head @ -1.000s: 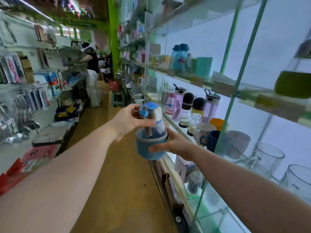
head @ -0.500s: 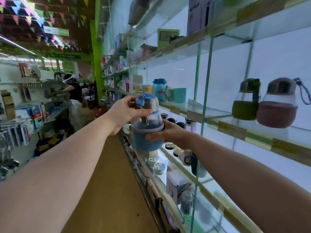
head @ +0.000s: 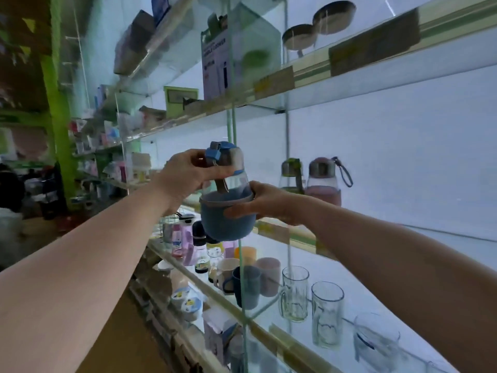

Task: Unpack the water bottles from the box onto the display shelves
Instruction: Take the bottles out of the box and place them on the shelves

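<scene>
Green paint covers the pillar (head: 57,109) at the far left of the aisle, with blurred shop goods around it. My left hand (head: 185,176) comes in from the lower left and is closed around the neck and lid of the blue water bottle (head: 226,195), thumb across the front just under the grey and blue cap, fingers wrapped behind. That bottle is held up in the air, tilted slightly, in front of the middle glass shelf (head: 295,232) and not resting on it. Its lower half wears a blue sleeve, and a strap hangs down the clear upper part. My right hand (head: 261,203) grips the sleeve from the right side, thumb lying across the blue front, fingers curled around the back.

Beyond my right hand, on the same shelf, stand a green bottle (head: 291,173) and just beside it a pink bottle (head: 324,181) with a dark loop strap. On the shelf below sit small printed bottles (head: 204,249), then a dark blue mug (head: 242,286) near a pink mug (head: 269,275), then clear glass mugs (head: 326,313) farther right. On the upper shelf stands a purple and green carton (head: 239,57), with round metal lids (head: 317,25) to its right.
</scene>
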